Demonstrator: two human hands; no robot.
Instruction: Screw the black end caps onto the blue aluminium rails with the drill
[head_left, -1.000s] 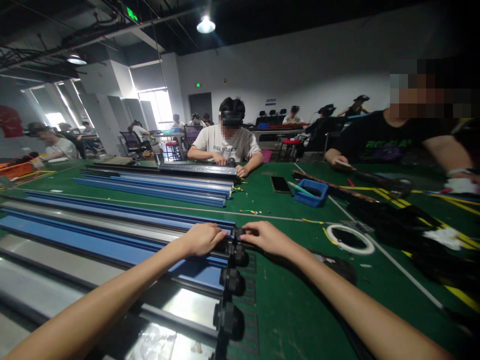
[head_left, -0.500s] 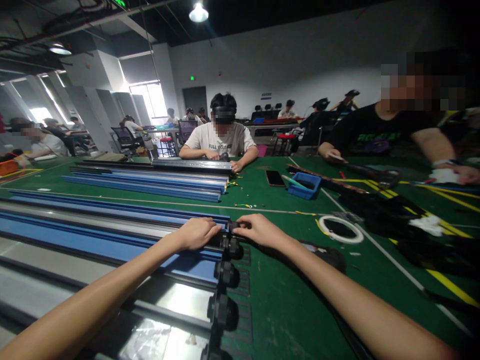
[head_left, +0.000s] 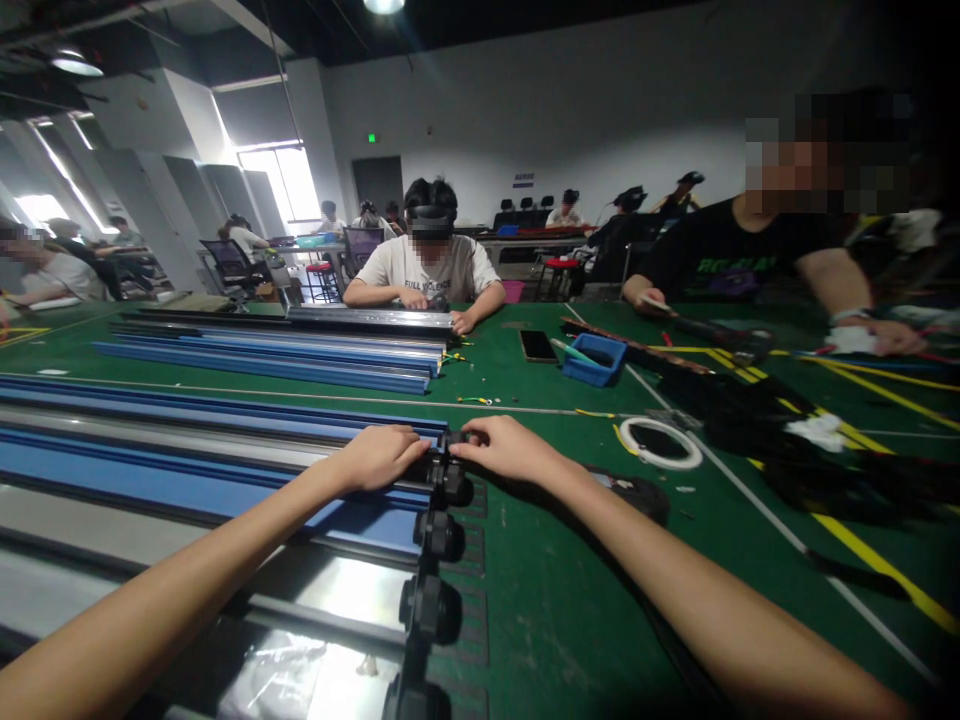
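Note:
Long blue and silver metal profiles (head_left: 225,475) lie side by side, with black end caps and black cable glands (head_left: 442,537) along their right ends. My left hand (head_left: 384,458) is closed over the end of a far profile, its fingertips against the end cap. Facing it, my right hand (head_left: 504,450) pinches the black cable gland (head_left: 456,440) on that end between thumb and fingers. Part of this gland is hidden by the fingers. Closer to me, several more glands stick out to the right above the green table (head_left: 547,590).
Beyond my hands lie more blue profiles (head_left: 262,365), a phone (head_left: 538,346), a blue bin (head_left: 595,360) and a coil of white cable (head_left: 661,442). One person (head_left: 427,260) sits opposite, another (head_left: 750,250) at the right. Dark material (head_left: 795,470) lies on the right side.
The whole view has shifted slightly, so things appear a little further left and up. Both hands keep their places at the same profile end.

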